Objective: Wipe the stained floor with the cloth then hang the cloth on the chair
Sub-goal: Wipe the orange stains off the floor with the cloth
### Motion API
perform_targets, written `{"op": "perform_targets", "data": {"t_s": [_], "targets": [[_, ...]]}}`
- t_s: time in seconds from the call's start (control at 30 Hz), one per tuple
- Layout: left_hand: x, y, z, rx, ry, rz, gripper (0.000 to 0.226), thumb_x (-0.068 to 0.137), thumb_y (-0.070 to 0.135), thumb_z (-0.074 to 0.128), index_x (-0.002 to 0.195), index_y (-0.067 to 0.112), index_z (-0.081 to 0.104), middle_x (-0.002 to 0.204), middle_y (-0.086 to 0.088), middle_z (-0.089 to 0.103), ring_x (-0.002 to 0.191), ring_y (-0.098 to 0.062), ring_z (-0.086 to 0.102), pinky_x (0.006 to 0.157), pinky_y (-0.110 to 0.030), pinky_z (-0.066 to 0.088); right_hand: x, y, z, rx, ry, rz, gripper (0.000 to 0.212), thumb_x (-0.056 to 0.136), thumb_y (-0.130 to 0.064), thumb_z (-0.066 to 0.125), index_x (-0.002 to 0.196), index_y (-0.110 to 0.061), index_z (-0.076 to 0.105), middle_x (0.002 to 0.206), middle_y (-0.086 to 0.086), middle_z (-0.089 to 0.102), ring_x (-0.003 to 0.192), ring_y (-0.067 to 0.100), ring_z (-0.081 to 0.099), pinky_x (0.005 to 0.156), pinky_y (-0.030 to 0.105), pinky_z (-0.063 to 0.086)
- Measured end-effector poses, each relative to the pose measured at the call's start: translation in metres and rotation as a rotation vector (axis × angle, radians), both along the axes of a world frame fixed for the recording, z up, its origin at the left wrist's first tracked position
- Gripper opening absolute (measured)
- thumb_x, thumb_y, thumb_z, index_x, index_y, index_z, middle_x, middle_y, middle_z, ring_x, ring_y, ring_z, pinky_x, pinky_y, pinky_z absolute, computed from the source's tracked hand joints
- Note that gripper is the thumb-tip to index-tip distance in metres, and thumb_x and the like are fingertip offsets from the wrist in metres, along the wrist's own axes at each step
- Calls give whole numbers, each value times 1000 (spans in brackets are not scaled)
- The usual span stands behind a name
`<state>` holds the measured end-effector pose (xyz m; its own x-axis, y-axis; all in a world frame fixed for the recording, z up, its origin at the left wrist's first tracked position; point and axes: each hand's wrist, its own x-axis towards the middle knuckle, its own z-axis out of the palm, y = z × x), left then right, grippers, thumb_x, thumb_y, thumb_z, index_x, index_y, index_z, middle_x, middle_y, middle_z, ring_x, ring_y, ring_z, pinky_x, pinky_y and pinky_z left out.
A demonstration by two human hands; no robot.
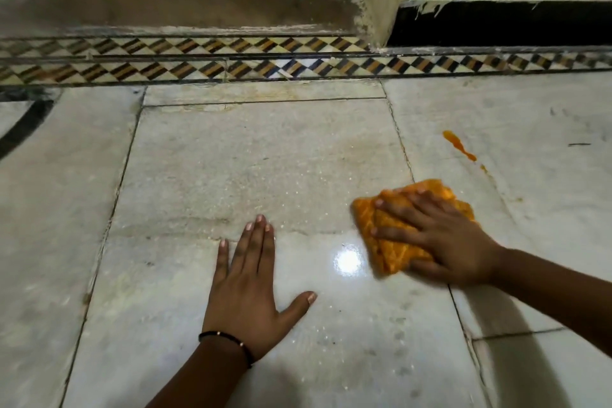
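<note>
The right hand (443, 235) presses flat on the orange cloth (397, 235); the left hand (246, 288) lies open on the marble floor (231, 159). It should push forward to the orange stain (458, 145), pressing evenly.

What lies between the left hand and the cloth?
Head view: only bare glossy floor with a bright light reflection.

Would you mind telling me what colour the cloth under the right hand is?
The cloth is orange with a paler pattern; the head view shows it.

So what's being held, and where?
Nothing is gripped. The right hand presses flat atop the folded orange cloth; the left hand lies on the grey stone floor.
</note>
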<state>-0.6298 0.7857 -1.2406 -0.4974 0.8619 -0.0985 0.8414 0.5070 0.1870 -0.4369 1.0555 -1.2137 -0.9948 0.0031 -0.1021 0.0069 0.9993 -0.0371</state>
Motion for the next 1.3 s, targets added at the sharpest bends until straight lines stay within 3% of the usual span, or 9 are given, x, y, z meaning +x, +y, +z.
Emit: {"op": "perform_targets", "data": {"t_s": [0.23, 0.4, 0.53, 0.63, 0.73, 0.93, 1.07, 1.2, 1.3], "targets": [[-1, 1, 1, -31, 20, 5, 103, 78, 82, 21, 149, 8, 13, 158, -5, 7, 145, -20, 9, 114, -49, 6, -97, 14, -5, -56, 73, -854, 62, 90, -69, 20, 147, -44, 19, 161, 1, 6, 144, 39, 5, 114, 57, 0], [1, 0, 3, -48, 24, -3, 102, 78, 82, 18, 150, 10, 9, 158, -5, 5, 145, -19, 5, 115, -48, 5, -113, -53, 0, -52, -1, -519, 65, 89, -68, 16, 148, -42, 16, 161, 3, 4, 144, 42, 5, 114, 59, 0], [1, 0, 4, -22, 19, -18, 101, 78, 81, 20, 149, 9, 13, 158, -7, 10, 145, -21, 10, 115, -48, 6, -40, -64, -4, 11, -16, -160, 62, 91, -68, 21, 148, -44, 20, 161, 1, 12, 143, 38, 16, 114, 58, 12], [1, 0, 3, -17, 15, -14, 101, 79, 81, 20, 149, 9, 13, 158, -7, 9, 145, -21, 10, 115, -48, 6, 13, -30, -3, 8, -28, -85, 60, 92, -67, 25, 146, -40, 30, 159, 1, 18, 141, 35, 26, 111, 57, 22], [2, 0, 2, -25, 20, -11, 102, 79, 81, 20, 149, 8, 14, 158, -7, 10, 145, -21, 10, 114, -49, 8, 5, 8, -3, 9, 2, -274, 59, 91, -67, 21, 146, -45, 25, 159, -2, 18, 140, 34, 27, 111, 54, 21], [1, 1, 5, -39, 11, -21, 103, 79, 81, 19, 149, 6, 15, 158, -7, 9, 145, -21, 10, 114, -49, 8, -124, 17, -3, -127, 97, -885, 61, 89, -71, 23, 145, -47, 22, 161, -1, 7, 145, 37, 6, 114, 57, 2], [0, 1, 3, -29, 0, -10, 102, 79, 80, 20, 149, 6, 16, 158, -7, 10, 145, -22, 12, 114, -50, 8, -150, -22, -4, -62, 32, -540, 64, 86, -73, 24, 145, -49, 21, 161, -2, 7, 144, 38, 7, 114, 56, 3], [0, 0, 2, -8, -12, -17, 101, 79, 79, 21, 149, 8, 14, 158, -8, 9, 145, -22, 10, 114, -50, 7, -96, -44, -6, 14, 16, -94, 64, 87, -72, 29, 146, -47, 22, 161, -2, 11, 143, 37, 16, 114, 56, 12], [0, -1, 2, -2, -28, -9, 101, 78, 80, 21, 150, 9, 10, 159, -7, 5, 146, -21, 5, 115, -50, 5, -58, -14, -7, -26, 11, -25, 65, 87, -73, 29, 144, -42, 31, 159, 1, 19, 141, 35, 26, 109, 59, 24]]}}
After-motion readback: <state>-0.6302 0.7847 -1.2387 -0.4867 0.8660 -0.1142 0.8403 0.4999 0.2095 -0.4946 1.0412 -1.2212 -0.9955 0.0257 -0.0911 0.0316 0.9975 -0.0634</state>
